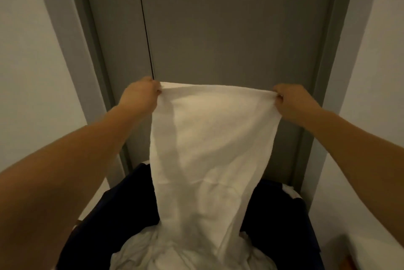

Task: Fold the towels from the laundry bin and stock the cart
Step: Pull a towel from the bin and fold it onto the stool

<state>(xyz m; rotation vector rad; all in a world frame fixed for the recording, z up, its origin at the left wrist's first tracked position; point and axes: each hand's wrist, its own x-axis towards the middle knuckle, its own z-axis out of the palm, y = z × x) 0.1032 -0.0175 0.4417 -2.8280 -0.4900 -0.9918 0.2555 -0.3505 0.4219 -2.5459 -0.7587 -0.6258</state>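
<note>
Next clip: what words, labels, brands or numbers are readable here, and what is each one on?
None readable. The white towel, pinched by the left hand and right hand, the dark laundry bin, the grey door and the walls show no text.

Towel (pixel 207 149): white cloth, matt, fine nubby weave, soft creases. Pile (pixel 140 256) in bin, near: white cloth, matt, crumpled. Bin (pixel 122 204): dark, apparently cloth, matt. Door (pixel 229 29), far: grey, smooth, matt painted finish. Walls (pixel 26 51), left and right: white, smooth, matt.
</note>
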